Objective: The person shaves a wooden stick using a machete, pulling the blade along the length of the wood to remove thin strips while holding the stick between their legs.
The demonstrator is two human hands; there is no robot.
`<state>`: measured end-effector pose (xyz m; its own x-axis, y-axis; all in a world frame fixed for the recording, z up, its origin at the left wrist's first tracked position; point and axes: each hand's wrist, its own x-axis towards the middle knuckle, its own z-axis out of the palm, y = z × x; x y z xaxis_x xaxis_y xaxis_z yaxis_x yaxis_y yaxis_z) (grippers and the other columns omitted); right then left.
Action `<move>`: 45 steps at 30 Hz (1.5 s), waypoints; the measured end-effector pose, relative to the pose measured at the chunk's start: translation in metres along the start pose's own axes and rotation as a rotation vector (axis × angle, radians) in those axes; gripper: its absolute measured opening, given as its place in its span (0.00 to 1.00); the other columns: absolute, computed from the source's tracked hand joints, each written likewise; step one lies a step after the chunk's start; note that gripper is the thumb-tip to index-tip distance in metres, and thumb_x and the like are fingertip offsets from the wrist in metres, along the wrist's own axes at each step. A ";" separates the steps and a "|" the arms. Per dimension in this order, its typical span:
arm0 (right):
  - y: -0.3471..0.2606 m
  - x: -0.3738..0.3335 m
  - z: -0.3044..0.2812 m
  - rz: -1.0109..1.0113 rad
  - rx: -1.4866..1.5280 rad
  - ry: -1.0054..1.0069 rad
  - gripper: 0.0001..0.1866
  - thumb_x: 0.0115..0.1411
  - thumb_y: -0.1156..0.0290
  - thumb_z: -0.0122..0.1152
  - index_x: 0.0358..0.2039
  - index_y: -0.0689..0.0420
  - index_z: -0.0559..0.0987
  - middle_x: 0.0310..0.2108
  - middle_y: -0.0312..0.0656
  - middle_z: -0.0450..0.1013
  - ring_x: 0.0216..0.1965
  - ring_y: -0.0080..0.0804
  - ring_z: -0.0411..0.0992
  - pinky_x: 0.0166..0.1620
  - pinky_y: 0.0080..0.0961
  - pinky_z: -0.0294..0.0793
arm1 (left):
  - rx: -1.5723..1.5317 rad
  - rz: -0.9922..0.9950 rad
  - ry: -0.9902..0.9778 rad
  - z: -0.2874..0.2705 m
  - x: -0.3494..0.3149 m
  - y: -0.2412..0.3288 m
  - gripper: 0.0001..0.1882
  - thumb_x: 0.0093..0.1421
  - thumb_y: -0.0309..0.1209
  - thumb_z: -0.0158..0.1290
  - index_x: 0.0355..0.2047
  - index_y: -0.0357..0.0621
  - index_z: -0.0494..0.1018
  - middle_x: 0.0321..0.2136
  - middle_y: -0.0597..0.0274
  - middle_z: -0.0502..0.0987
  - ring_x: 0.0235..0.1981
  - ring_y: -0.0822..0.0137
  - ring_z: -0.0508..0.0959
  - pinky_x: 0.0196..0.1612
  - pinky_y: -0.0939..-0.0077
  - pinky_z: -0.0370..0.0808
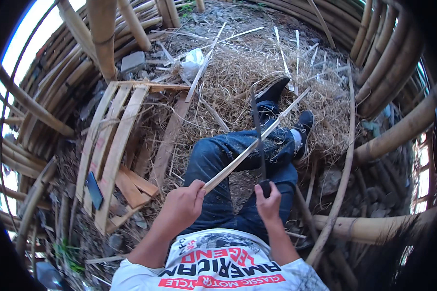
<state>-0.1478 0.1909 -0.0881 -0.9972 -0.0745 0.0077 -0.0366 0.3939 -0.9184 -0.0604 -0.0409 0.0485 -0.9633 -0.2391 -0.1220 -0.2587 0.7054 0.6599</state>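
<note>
My left hand (185, 203) is closed around the near end of a long, pale bamboo strip (233, 164). The strip slants up and to the right over my jeans (216, 153), its far end near my shoes. A long, narrow, dark-bladed knife (255, 114) points away from me, its black handle gripped in my right hand (269, 200). Blade and strip cross above my legs; whether they touch I cannot tell. Thin curled shavings cling to the jeans around my lower legs.
A heap of straw-coloured shavings (228, 72) surrounds my feet. To the left, a wooden pallet (112, 153) carries a dark phone (94, 190). A white plastic bag (193, 63) lies beyond it. Thick bamboo poles (383, 140) stand and lean on both sides. Several pale strips are scattered ahead.
</note>
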 end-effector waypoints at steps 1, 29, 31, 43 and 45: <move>0.001 -0.009 0.000 0.059 0.052 -0.072 0.20 0.58 0.56 0.64 0.31 0.64 0.76 0.21 0.46 0.74 0.24 0.35 0.75 0.30 0.32 0.72 | -0.031 0.012 -0.040 0.000 0.002 0.001 0.09 0.64 0.31 0.49 0.40 0.39 0.72 0.22 0.45 0.75 0.26 0.45 0.78 0.30 0.57 0.72; -0.027 0.019 -0.026 -0.170 0.033 -0.280 0.23 0.65 0.57 0.58 0.47 0.66 0.74 0.22 0.33 0.70 0.17 0.14 0.66 0.20 0.13 0.63 | 0.160 0.301 0.183 -0.009 0.015 0.002 0.11 0.53 0.25 0.58 0.38 0.44 0.80 0.17 0.57 0.76 0.18 0.57 0.77 0.22 0.66 0.72; -0.013 0.044 -0.028 -0.128 0.015 -0.228 0.23 0.66 0.55 0.56 0.45 0.65 0.75 0.21 0.33 0.70 0.16 0.13 0.65 0.19 0.14 0.62 | 0.170 0.325 0.184 -0.009 0.015 0.003 0.10 0.54 0.26 0.57 0.38 0.44 0.79 0.16 0.59 0.75 0.17 0.58 0.77 0.21 0.65 0.72; -0.033 0.036 -0.027 0.157 0.188 -0.224 0.16 0.66 0.61 0.57 0.39 0.63 0.75 0.19 0.32 0.70 0.15 0.14 0.66 0.17 0.15 0.63 | 0.150 0.301 0.194 0.006 0.029 0.011 0.13 0.51 0.23 0.60 0.38 0.44 0.81 0.16 0.55 0.76 0.17 0.58 0.77 0.22 0.67 0.72; -0.042 0.009 -0.024 -0.015 0.142 -0.298 0.22 0.66 0.58 0.57 0.46 0.67 0.74 0.21 0.35 0.70 0.16 0.16 0.67 0.19 0.15 0.65 | 0.123 0.289 0.197 0.012 0.033 0.011 0.12 0.51 0.23 0.60 0.38 0.43 0.81 0.16 0.55 0.76 0.17 0.58 0.77 0.22 0.67 0.72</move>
<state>-0.1572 0.1952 -0.0397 -0.9329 -0.3522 -0.0749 -0.0210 0.2607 -0.9652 -0.0957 -0.0332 0.0429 -0.9687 -0.1335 0.2092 0.0041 0.8345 0.5511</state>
